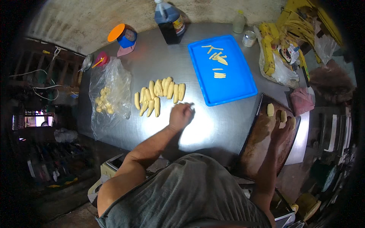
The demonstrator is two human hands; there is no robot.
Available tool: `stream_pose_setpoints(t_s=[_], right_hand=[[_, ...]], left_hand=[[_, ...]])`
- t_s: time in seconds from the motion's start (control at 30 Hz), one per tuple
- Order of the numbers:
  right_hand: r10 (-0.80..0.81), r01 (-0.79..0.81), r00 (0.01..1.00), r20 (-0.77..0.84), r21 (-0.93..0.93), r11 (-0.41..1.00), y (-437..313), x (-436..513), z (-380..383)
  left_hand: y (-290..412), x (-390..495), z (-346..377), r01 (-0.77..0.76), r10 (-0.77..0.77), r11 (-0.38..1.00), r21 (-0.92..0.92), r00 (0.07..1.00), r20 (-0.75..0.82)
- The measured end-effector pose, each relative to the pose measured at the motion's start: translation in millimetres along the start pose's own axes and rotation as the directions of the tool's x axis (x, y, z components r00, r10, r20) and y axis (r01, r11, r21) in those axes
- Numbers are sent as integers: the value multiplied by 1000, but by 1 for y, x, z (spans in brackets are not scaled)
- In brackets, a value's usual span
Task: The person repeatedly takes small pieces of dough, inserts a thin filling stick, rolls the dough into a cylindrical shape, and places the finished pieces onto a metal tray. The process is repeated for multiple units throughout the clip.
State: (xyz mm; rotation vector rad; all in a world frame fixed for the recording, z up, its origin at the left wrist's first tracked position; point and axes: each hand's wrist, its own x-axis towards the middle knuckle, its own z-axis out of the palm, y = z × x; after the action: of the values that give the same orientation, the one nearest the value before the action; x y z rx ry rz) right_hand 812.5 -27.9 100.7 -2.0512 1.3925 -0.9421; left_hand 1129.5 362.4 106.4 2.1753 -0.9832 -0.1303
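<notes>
My left hand [180, 116] hovers over or rests on the steel tabletop [165, 131], its fingers curled and nothing visible in them. Just beyond it lies a group of rolled dough pieces [158, 88], several side by side. On the right, my right hand [279, 134] reaches onto a dark, browned baking tray [251, 142]. Its fingertips are at small dough rolls near the tray's right edge; whether they grip one is hidden. A dough roll [270, 110] and another dough roll [283, 116] lie on the tray beyond that hand.
A blue plastic tray [228, 91] holds thin pale strips [219, 58]. Small dough balls [104, 101] lie on a clear plastic bag [119, 82] at the left. Along the back stand a kitchen scale [125, 37], a large jug [169, 24] and a glass jar [249, 39]. A pink cloth [302, 99] adjoins the baking tray.
</notes>
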Motion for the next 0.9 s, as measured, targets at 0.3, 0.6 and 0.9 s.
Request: stream_pose_setpoints(t_s=[0.3,0.6,0.9], right_hand=[[-518,520,582,627,203,830,-142,-243,80],[-102,14,830,548,162,987,-135,-234,113],[-344,444,820,457,-131,886,-200,-79,188]], left_hand=[[-82,100,-39,-119,70,901,417,989,131],[3,35,-57,56,109,950,-308,865,490],[-30,-43,-14,162,-134,971,-175,977,164]])
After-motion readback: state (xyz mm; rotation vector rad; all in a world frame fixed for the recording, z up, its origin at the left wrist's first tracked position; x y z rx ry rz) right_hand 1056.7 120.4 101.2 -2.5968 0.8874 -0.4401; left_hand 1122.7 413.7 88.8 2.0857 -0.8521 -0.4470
